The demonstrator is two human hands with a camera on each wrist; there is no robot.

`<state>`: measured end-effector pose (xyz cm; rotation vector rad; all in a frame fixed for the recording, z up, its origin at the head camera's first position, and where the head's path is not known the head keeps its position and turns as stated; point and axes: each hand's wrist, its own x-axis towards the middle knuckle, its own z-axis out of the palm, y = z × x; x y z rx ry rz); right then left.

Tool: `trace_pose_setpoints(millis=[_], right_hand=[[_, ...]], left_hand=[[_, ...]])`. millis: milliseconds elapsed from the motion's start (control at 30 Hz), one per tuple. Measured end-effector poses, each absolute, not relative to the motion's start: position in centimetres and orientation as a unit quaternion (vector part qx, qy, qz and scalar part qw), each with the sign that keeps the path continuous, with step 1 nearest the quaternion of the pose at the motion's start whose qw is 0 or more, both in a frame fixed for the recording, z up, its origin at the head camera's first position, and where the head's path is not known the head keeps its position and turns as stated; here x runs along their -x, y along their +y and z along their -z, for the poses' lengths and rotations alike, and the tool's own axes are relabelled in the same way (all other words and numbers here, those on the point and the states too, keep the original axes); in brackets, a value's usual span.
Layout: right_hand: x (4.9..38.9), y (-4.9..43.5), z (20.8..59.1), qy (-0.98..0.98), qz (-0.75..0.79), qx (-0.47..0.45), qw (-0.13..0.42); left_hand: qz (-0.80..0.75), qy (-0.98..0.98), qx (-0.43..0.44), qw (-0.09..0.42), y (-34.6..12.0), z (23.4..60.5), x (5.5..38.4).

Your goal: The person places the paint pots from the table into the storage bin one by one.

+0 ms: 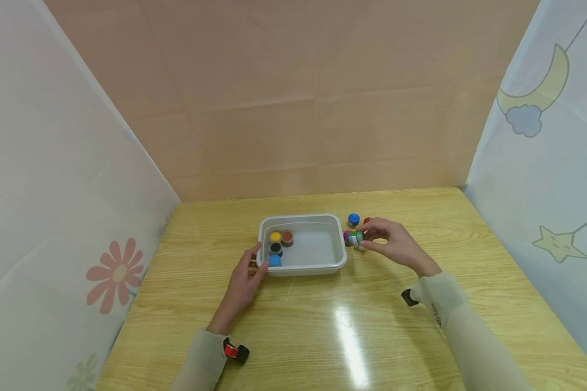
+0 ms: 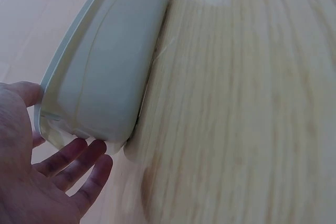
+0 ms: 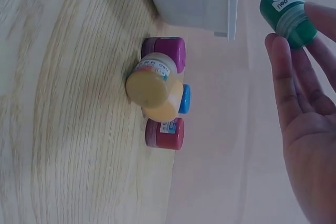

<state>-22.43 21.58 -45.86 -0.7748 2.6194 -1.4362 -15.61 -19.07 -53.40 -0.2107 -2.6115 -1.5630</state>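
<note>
My right hand pinches a small green-lidded paint jar between thumb and fingers. In the head view this jar is just outside the right end of a white plastic tray, raised above the table. My left hand holds the tray's near left corner, thumb at the rim and fingers against the outer side. Inside the tray, at its left end, sit a yellow paint jar, a brown one, a black one and a light blue one.
Right of the tray, a purple paint jar, a tan one, an orange one, a blue one and a red one stand close together on the wooden table. A beige backdrop rises behind.
</note>
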Motion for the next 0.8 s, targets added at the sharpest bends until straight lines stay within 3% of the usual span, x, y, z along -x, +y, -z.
trace_pose_setpoints(millis=[800], right_hand=[[23.6, 17.5, 45.0, 0.831, 0.485, 0.271, 0.033]], left_hand=[[0.517, -0.851, 0.074, 0.045, -19.3, 53.8, 15.9]])
